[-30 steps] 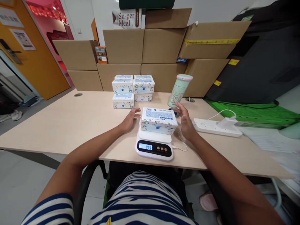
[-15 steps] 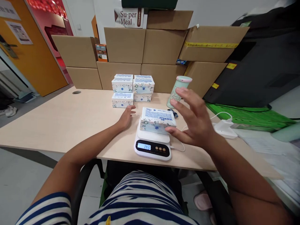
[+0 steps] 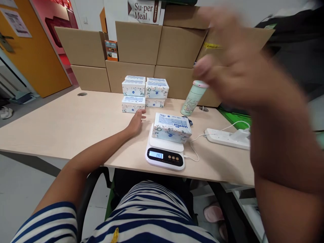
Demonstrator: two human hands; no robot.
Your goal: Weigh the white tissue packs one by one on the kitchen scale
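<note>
A pack of tissues [image 3: 172, 128] with blue print lies on a white digital scale [image 3: 164, 158], whose lit display seems to read 143. Beside it, my left hand [image 3: 136, 123] rests on the table with fingers stretched out, close to a stack of several more tissue packs [image 3: 133, 88]. My right hand [image 3: 233, 64] is raised high at the right, near the camera and smeared by motion. Nothing shows in it, and its fingers are too blurred to judge. It covers part of the cardboard boxes and sits just above the lid of a mint-green bottle [image 3: 193, 98].
Cardboard boxes [image 3: 138, 44] form a wall along the table's back edge. A white power strip [image 3: 225, 137] lies at the right, and a white cable [image 3: 194, 152] runs to the scale. A dark small object [image 3: 188, 120] lies behind the tissue pack. Chair armrests flank my body.
My right hand has risen up and away from the tissue pack on the scale, toward the camera. My left hand stays nearly where it was. The view has shifted slightly.
</note>
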